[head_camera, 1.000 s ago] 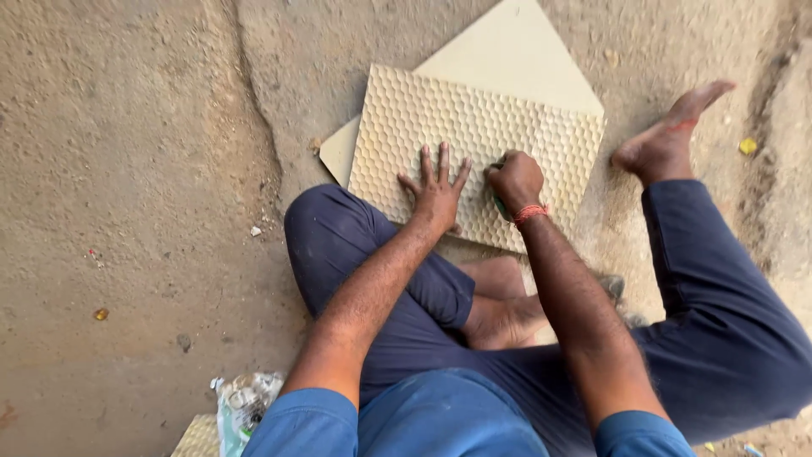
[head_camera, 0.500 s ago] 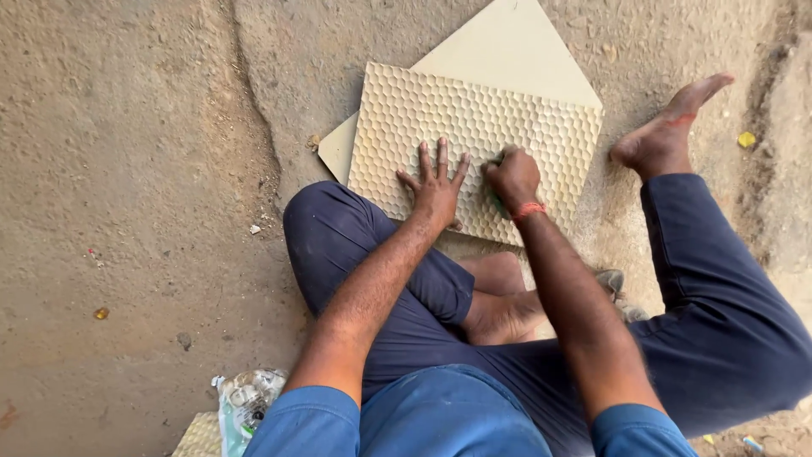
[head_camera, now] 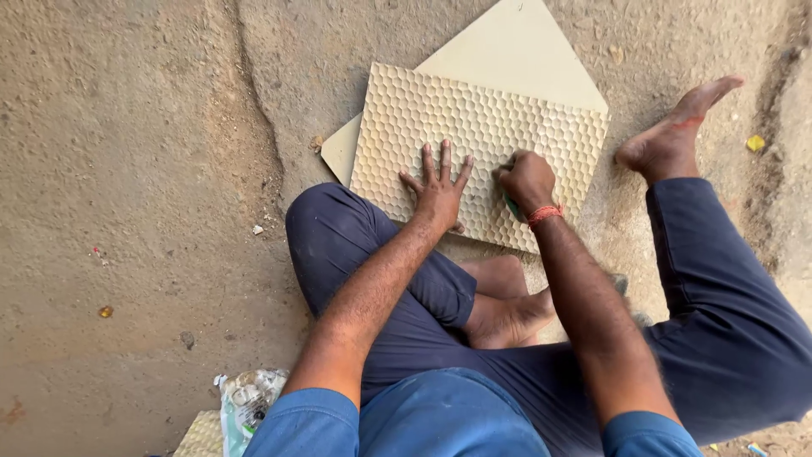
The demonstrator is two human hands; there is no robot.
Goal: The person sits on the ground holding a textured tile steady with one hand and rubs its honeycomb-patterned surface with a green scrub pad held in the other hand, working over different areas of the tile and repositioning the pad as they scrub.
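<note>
**Two hands on the honeycomb tile**

Two hands are at work on one beige tile (head_camera: 474, 144) with a raised honeycomb pattern, lying on the dirt floor (head_camera: 127, 169) just in front of your crossed legs. Your left hand (head_camera: 438, 190) lies flat with its fingers spread, pressing on the tile near its lower edge and grasping nothing. Your right hand (head_camera: 526, 179) is clenched around a small green thing (head_camera: 511, 206), possibly a scrub pad; only a sliver shows under the fist, which sits on the tile right of centre. Beneath that tile lies a smooth cream tile (head_camera: 516, 59), turned at an angle so its corners stick out above and to the left. How much of the surface has been worked I cannot tell: the pattern looks even all over, with no clear line between treated and untreated parts. A crumpled plastic wrapper (head_camera: 245, 402) lies by your left elbow.
</note>
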